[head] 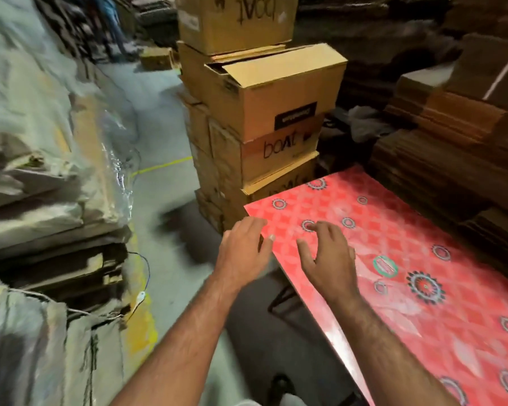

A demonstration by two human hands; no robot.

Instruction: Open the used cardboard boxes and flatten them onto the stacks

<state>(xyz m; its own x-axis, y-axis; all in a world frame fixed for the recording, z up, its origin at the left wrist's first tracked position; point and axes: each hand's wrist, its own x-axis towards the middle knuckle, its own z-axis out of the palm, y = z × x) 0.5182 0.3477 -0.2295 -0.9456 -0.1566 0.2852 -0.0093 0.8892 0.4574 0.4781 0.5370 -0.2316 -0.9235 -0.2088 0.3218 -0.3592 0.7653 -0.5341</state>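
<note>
Both arms are stretched forward over the near corner of the red patterned table (408,230). The left hand (244,247) hovers at the table's edge, fingers loosely spread, holding nothing. The right hand (326,253) hangs over the tabletop, fingers slack and a little curled, also empty. I cannot tell whether either one touches the surface. Judging by the reach, they are headed for the cardboard boxes (264,112), which stand in a tall column just beyond the table's far corner. One box (279,92) partway up has its top flaps already loose. Stacks of flattened cardboard (452,136) rise at the right, behind the table, probably where the opened boxes go. At the left, wrapped bales (41,142) crowd the aisle (159,112). The table corner sits between the person and the column, so a pull will likely need a lean or sidestep.
</note>
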